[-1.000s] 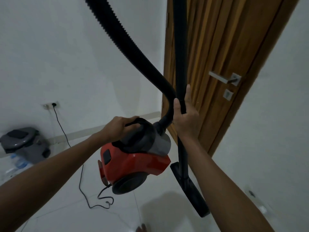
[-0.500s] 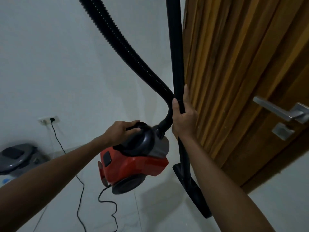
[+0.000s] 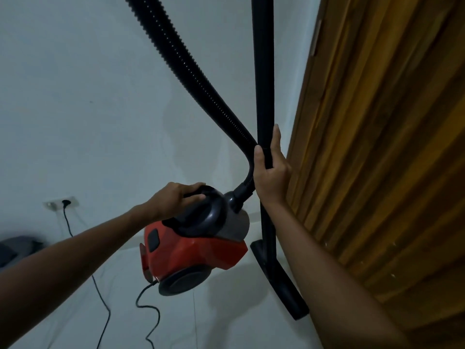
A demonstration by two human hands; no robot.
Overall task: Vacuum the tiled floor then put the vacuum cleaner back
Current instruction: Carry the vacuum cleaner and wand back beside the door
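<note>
A red canister vacuum cleaner [image 3: 191,250] with a dark top hangs in the air above the white tiled floor [image 3: 226,311]. My left hand [image 3: 173,200] grips its black carry handle. My right hand [image 3: 270,170] holds the upright black wand [image 3: 263,71], thumb wrapped round it and fingers straight along it. The ribbed black hose [image 3: 186,64] curves from the canister's front up past the frame's top. The black floor nozzle [image 3: 279,280] hangs at the wand's lower end, beside my right forearm.
A wooden slatted door [image 3: 377,147] fills the right side, close to the wand. The power cord [image 3: 148,311] trails from the canister across the floor to a wall socket [image 3: 66,203] at left. A grey object [image 3: 15,248] sits at the far left edge.
The view has swung left and closer to the door, so the door handle has left the frame. Both hands keep the same hold on the raised vacuum and wand.
</note>
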